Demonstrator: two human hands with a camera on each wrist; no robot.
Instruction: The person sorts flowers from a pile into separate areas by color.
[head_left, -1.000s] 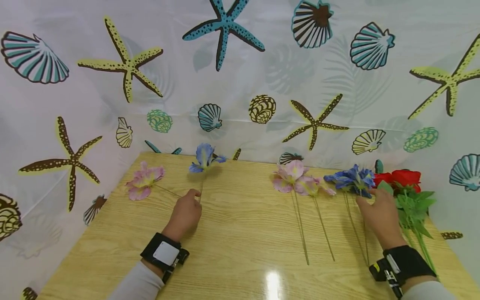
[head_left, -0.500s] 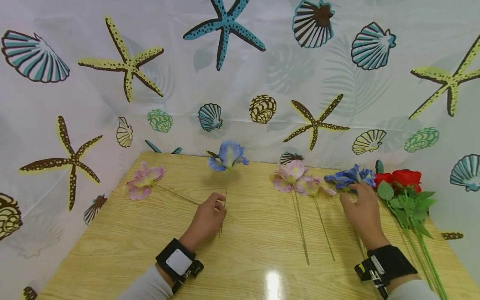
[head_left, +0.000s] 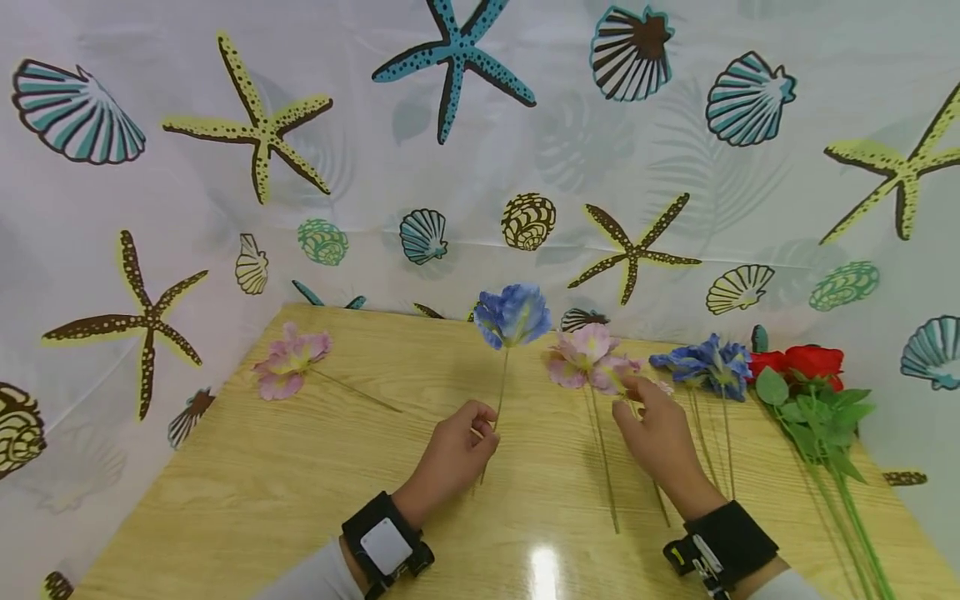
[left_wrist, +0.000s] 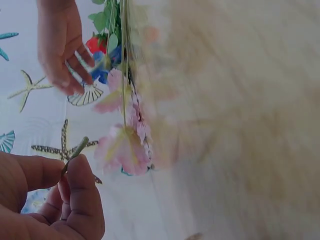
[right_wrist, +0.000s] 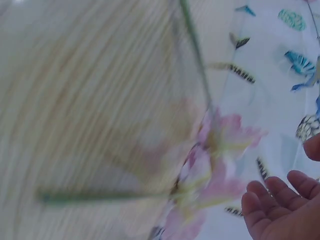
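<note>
My left hand [head_left: 456, 450] pinches the thin stem of a blue artificial flower [head_left: 512, 315], held upright over the middle of the table. In the left wrist view the stem end [left_wrist: 77, 150] pokes up between thumb and forefinger [left_wrist: 82, 180]. My right hand [head_left: 662, 442] holds nothing; its fingers are loosely bent, over the stem of one of two pink flowers [head_left: 588, 354]. In the right wrist view its relaxed fingers [right_wrist: 280, 200] appear beside the pink petals [right_wrist: 220, 185].
Blue flowers [head_left: 708, 364] lie right of the pink pair, then red roses [head_left: 813, 364] with green leaves at the right edge. A single pink flower [head_left: 291, 360] lies at the left of the wooden table [head_left: 247, 483]. A shell-patterned cloth [head_left: 480, 167] hangs behind.
My left hand has carried the blue flower rightward from beside the left pink flower to the middle. The right hand has moved left from the blue flowers to the pink pair.
</note>
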